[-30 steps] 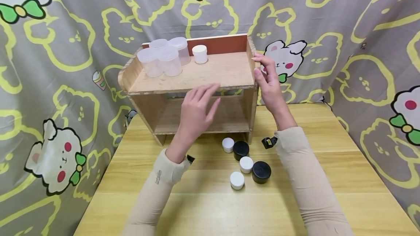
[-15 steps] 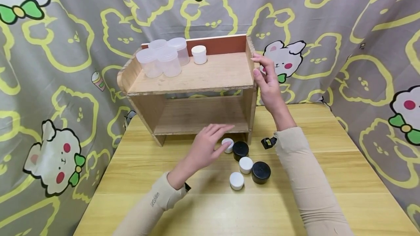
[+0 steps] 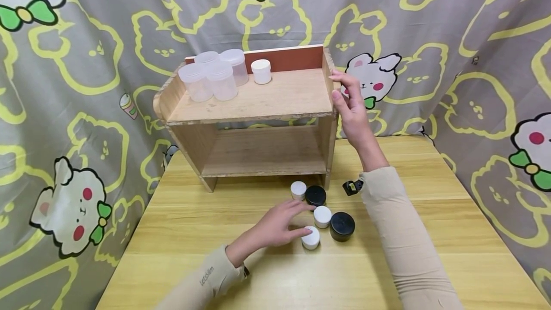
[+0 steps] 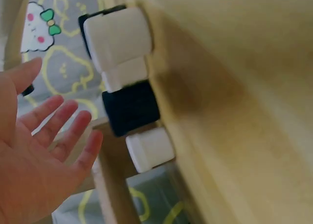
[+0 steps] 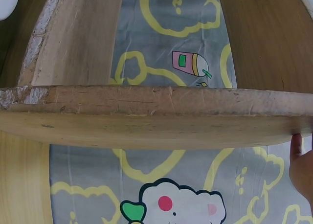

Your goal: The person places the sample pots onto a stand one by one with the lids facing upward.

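My left hand (image 3: pixel 277 224) reaches low over the table with its fingers spread. In the head view its thumb overlaps the nearest white jar (image 3: pixel 311 239), and its fingertips lie beside a second white jar (image 3: pixel 322 217). The left wrist view shows the left palm (image 4: pixel 39 170) turned toward a row of white jars and a black jar (image 4: pixel 132 107), nothing between its fingers. My right hand (image 3: pixel 355 114) holds the right side panel of a small wooden shelf (image 3: pixel 267 102) near its top. One fingertip (image 5: pixel 296 143) meets the panel's outer side in the right wrist view.
Several frosted clear containers (image 3: pixel 221 83) and one white jar (image 3: pixel 261 71) stand on the shelf's top board. Two black jars, one nearer (image 3: pixel 342 226) and one farther (image 3: pixel 316 196), sit with a third white jar (image 3: pixel 298 190) before the shelf. A patterned curtain (image 3: pixel 275 13) hangs behind.
My left hand has come down from in front of the shelf's top board to the jars on the table. The right hand stays at the side panel.
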### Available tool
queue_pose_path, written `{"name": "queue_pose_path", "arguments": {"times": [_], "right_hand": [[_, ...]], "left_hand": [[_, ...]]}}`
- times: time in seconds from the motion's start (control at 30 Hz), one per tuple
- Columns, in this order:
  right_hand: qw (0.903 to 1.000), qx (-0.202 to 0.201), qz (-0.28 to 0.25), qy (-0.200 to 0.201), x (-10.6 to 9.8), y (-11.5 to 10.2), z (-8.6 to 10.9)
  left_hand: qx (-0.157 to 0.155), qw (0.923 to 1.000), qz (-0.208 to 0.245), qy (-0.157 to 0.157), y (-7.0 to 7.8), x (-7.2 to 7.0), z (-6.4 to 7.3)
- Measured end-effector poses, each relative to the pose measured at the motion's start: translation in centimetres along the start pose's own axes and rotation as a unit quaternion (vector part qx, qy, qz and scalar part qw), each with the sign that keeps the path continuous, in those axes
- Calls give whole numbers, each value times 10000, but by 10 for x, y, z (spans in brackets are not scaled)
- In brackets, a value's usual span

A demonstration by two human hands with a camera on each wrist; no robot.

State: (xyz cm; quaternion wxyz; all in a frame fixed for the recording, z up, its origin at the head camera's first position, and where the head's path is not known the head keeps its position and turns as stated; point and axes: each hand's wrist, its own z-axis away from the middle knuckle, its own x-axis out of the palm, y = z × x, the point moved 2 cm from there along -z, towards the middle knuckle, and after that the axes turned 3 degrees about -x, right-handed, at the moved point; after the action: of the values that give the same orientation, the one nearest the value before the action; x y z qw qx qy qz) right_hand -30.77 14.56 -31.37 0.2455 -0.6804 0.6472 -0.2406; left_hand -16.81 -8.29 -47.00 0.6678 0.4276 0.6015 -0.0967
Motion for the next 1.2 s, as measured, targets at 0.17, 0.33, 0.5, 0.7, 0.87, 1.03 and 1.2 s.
{"name": "queue_pose_path", "arguments": {"times": [0.17, 0.33, 0.5, 0.7, 0.87, 1.03, 1.2], "right_hand": [[10000, 23, 24, -8, 0, 1, 1], [10000, 1, 20, -29, 0, -1, 1], [10000, 10, -13, -35, 0, 0, 1], [10000, -12, -24, -40, 0, -1, 1], [10000, -33, 12, -24, 0, -1, 0], [10000, -13, 15, -16, -1, 0, -1], [10000, -34, 29, -38, 0, -1, 0]], "left_hand": [[45, 9994, -215, -249, 0, 13, 4], [97, 9985, -362, -408, -2, 23, 3], [56, 9980, -316, -538, -4, 31, 3], [21, 9972, -231, -709, -8, 37, 3], [0, 9968, -171, -778, -9, 37, 3], [30, 9968, -123, -793, -8, 37, 3], [140, 9968, -145, -776, -8, 37, 3]]}}
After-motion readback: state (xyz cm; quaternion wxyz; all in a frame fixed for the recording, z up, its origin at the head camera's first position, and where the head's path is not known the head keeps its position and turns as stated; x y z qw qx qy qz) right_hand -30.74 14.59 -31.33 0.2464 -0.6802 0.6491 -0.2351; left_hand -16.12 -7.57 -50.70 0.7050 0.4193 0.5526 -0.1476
